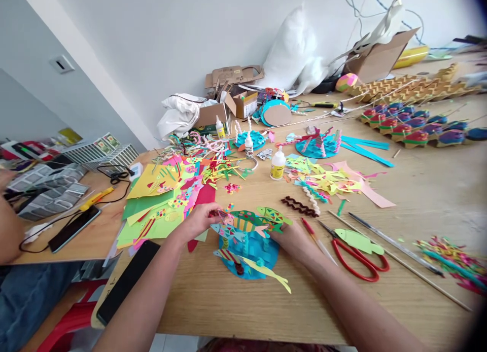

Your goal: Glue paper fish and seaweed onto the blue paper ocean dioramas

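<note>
In front of me stands a round blue paper base [249, 271] bearing several colourful paper fish. My left hand [203, 220] is at its upper left, fingers pinched together by a small pinkish paper piece; whether they grip it is hard to make out. My right hand [289, 236] is at the base's right side, close to a green patterned paper fish [271, 216]; its fingers are mostly hidden behind the fish. A striped paper fish [228, 256] and a long yellow paper fish [266, 272] sit at the base's front.
Red-handled scissors [355, 260], a light green paper fish [357, 240], a pen [395, 244] and a thin wooden stick [426, 278] lie to the right. Coloured paper sheets [152, 189] and a phone [127, 281] are at the left. A glue bottle [278, 164] stands behind, near paper scraps [327, 177].
</note>
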{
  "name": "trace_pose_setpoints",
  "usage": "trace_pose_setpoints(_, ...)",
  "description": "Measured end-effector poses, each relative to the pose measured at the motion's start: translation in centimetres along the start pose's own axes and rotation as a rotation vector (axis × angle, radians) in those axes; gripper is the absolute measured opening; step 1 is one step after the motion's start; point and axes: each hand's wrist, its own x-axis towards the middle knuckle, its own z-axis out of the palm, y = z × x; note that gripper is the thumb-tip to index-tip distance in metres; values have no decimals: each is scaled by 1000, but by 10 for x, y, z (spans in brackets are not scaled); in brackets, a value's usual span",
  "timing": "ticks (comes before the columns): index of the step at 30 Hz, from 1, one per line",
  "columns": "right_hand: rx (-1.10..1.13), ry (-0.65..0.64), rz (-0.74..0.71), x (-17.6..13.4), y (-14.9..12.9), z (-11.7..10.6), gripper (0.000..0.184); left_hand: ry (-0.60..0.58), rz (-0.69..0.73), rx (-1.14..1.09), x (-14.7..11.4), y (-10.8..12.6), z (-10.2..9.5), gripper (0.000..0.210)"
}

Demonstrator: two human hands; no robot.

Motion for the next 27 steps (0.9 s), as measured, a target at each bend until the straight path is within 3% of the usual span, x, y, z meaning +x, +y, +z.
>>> trace_pose_setpoints(5,18,-25,-5,1,0,0,16,-32,-46,-401,9,1,16,36)
trace_pose_setpoints(10,68,-14,-30,0,-2,0,18,-42,-84,-554,12,1,29,41)
trace_pose_setpoints(19,70,-23,13,-1,-3,1,16,-90,20,-497,17,12,42,37)
trace_pose_setpoints(27,13,-10,3,-1,-6,1,20,-29,11,-387,22,11,45,32)
